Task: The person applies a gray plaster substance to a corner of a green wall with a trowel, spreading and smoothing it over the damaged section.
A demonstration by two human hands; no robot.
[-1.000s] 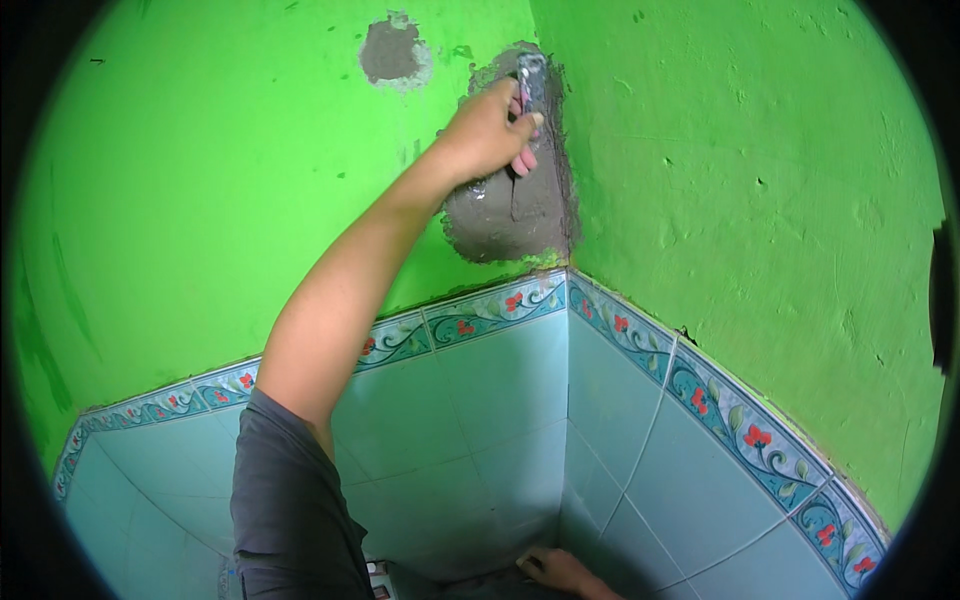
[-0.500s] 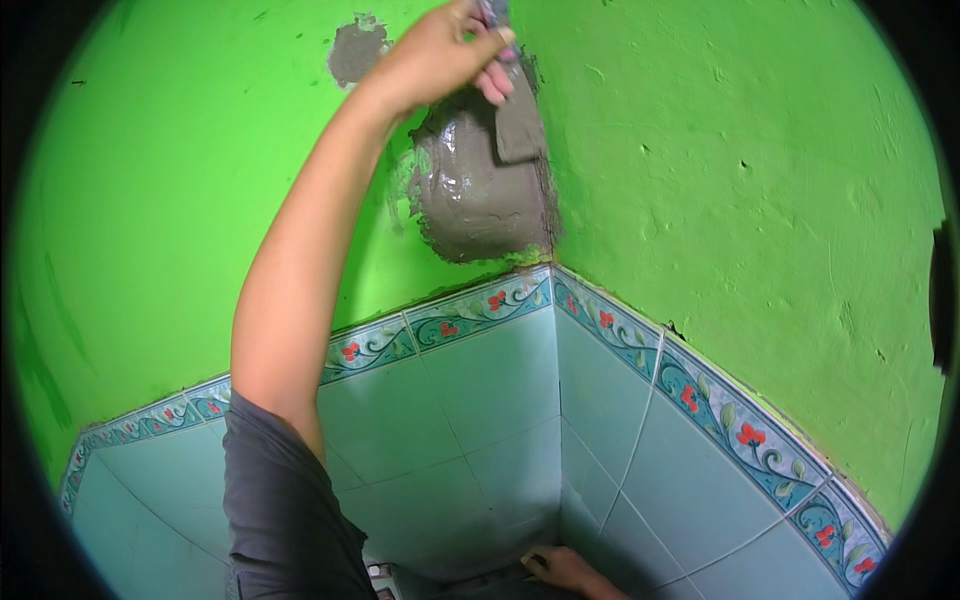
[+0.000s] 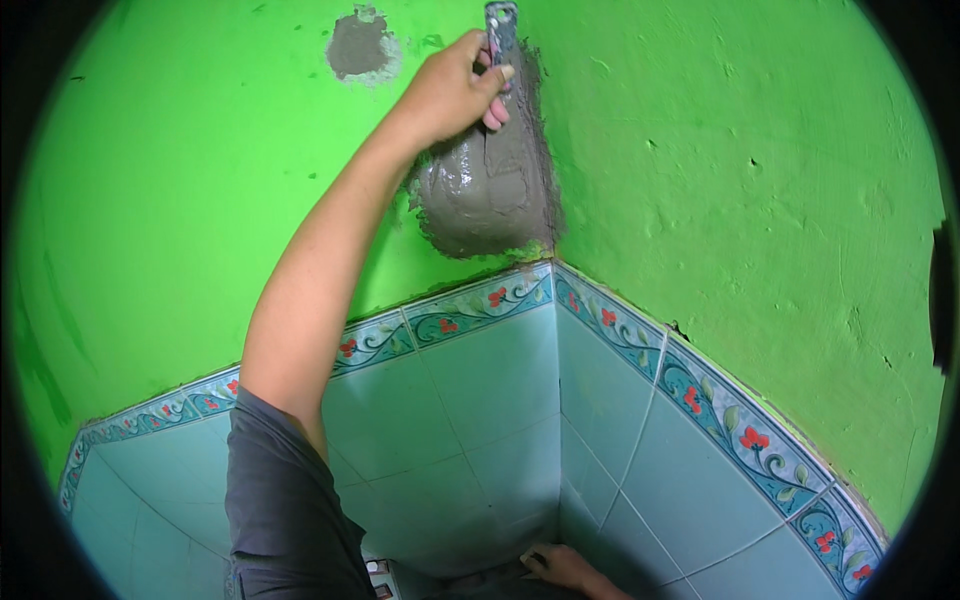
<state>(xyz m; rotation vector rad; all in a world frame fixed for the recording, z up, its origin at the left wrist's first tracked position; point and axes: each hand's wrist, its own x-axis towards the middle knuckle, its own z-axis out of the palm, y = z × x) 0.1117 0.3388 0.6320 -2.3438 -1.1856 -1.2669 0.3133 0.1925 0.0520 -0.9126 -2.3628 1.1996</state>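
Note:
My left hand (image 3: 465, 90) is raised to the corner, its fingers closed round the dark, paint-spotted handle of a putty knife (image 3: 502, 28). Its blade points down against a patch of wet grey mortar (image 3: 465, 215) on the left wall; grey coating makes the blade hard to tell from the mortar. The patch is smooth and shiny in the middle, ragged at the left, and reaches the corner. Low in the picture, my right hand (image 3: 565, 568) is curled in shadow near the tiles; what its fingers hold, if anything, cannot be made out.
Two green walls (image 3: 720, 200) meet at the corner. A flowered border (image 3: 450, 328) tops the turquoise tiles (image 3: 640, 450). A smaller grey patch (image 3: 360, 48) is at upper left. A pale object (image 3: 378, 570) shows partly beside my dark sleeve (image 3: 290, 500).
My left hand and the putty knife have moved slightly down, and the handle's end now shows. The blade lies lower over the mortar. My right hand looks unmoved.

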